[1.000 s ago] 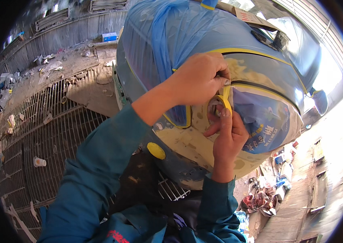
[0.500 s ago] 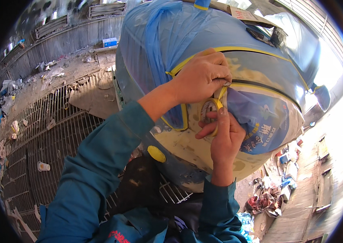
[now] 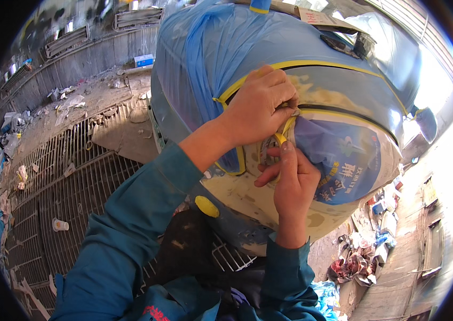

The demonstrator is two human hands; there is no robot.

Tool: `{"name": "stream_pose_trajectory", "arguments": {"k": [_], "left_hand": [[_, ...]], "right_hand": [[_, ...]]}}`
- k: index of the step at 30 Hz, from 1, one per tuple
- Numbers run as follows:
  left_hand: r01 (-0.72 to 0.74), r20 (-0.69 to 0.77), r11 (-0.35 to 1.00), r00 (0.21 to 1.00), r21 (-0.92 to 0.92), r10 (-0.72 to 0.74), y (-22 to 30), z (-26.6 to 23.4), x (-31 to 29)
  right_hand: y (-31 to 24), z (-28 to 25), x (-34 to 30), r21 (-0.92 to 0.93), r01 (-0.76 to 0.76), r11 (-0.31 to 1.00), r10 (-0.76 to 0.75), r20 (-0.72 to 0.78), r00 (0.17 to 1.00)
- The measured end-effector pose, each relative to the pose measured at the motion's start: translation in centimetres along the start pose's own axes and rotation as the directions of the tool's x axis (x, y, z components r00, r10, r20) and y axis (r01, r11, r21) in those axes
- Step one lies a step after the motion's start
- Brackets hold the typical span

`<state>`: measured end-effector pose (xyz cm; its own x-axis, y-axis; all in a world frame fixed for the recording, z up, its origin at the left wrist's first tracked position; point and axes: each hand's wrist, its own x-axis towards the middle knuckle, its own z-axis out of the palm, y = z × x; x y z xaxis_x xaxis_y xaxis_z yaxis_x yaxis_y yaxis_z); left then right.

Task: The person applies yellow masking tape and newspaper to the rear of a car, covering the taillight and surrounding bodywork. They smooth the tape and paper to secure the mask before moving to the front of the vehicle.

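Note:
My left hand is closed, thumb and fingertips pinched on yellow masking tape at the upper left corner of a blue-and-beige printed sheet. That sheet covers a rounded area on the front of a car. Just below, my right hand grips a roll of yellow masking tape, thumb on its edge and fingers curled behind it. A short strip runs between roll and left fingertips. Part of the roll is hidden by my fingers. Beneath the hands, the bumper shows cream and grey sanded patches.
Blue plastic film edged with yellow tape covers the car's upper left. A cardboard piece lies on top. Metal floor grating holds a paper cup. Crumpled rubbish lies at the right, and a blue box stands by the back wall.
Both hands have shifted slightly left in the picture, along with a small turn of the view. The tape roll is tilted differently in my right hand; both grips stay closed.

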<state>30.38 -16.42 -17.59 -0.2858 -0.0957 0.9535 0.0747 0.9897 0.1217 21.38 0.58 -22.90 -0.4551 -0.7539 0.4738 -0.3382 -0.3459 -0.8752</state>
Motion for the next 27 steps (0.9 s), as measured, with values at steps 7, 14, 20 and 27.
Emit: {"name": "stream_pose_trajectory", "arguments": {"k": [7, 14, 20, 27], "left_hand": [[-0.172, 0.010, 0.976, 0.985, 0.133, 0.172, -0.3, 0.5, -0.4], [-0.232, 0.025, 0.953, 0.972, 0.193, 0.232, -0.7, 0.1, -1.6], [-0.227, -0.009, 0.948, 0.972, 0.224, 0.235, -1.0, 0.7, -2.3], [-0.245, -0.023, 0.934, 0.966, 0.260, 0.259, -1.3, 1.0, -2.8]], "right_hand": [[0.0, -0.1, -0.1, 0.028, 0.003, 1.000, -0.003, 0.002, 1.000], [0.0, 0.2, -0.3, 0.053, 0.011, 0.999, -0.010, -0.019, 1.000], [1.3, 1.4, -3.1, 0.128, -0.171, 0.977, 0.179, -0.051, 0.983], [2.8, 0.9, -5.7, 0.059, -0.406, 0.912, 0.410, -0.082, 0.909]]}}
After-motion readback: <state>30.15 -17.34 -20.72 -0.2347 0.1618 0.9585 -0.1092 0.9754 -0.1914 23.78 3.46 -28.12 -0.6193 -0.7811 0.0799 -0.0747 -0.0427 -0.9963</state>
